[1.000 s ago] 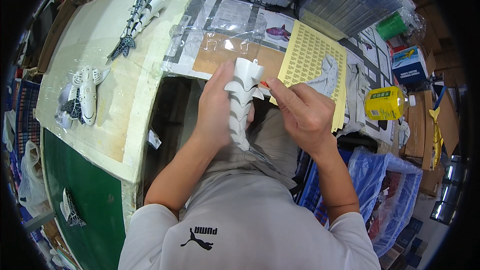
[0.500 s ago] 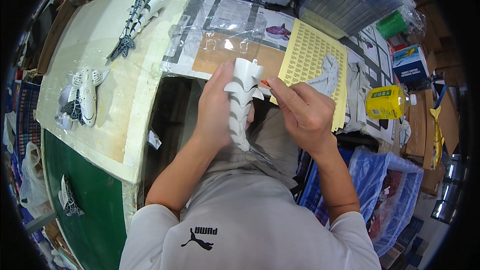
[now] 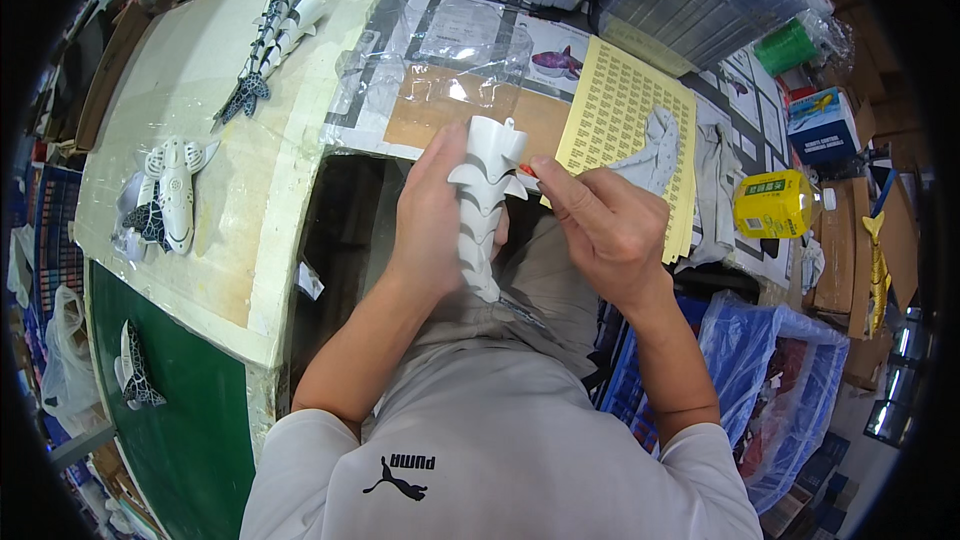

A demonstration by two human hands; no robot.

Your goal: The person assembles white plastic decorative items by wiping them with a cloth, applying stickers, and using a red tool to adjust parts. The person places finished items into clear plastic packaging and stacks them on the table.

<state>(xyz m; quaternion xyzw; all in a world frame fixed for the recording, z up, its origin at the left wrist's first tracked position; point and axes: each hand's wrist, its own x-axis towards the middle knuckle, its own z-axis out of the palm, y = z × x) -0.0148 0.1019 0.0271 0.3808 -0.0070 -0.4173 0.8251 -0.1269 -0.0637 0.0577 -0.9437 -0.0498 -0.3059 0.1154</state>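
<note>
While the left hand (image 3: 430, 215) holds segments (image 3: 484, 190), yellow paper (image 3: 608, 105) shows print.

Both arms (image 3: 370, 340) angle inward, left fingers (image 3: 447, 153) curled, right fingers (image 3: 568, 192) pinching.

Looks like smooth, softly glossy white plastic on the segmented fish body (image 3: 482, 212), against thin, matt paper for the yellow label sheet (image 3: 612, 90). Seems to be matt cloth on the pale shirt (image 3: 510, 450) and shiny clear plastic in the stacked trays (image 3: 695, 5).
</note>
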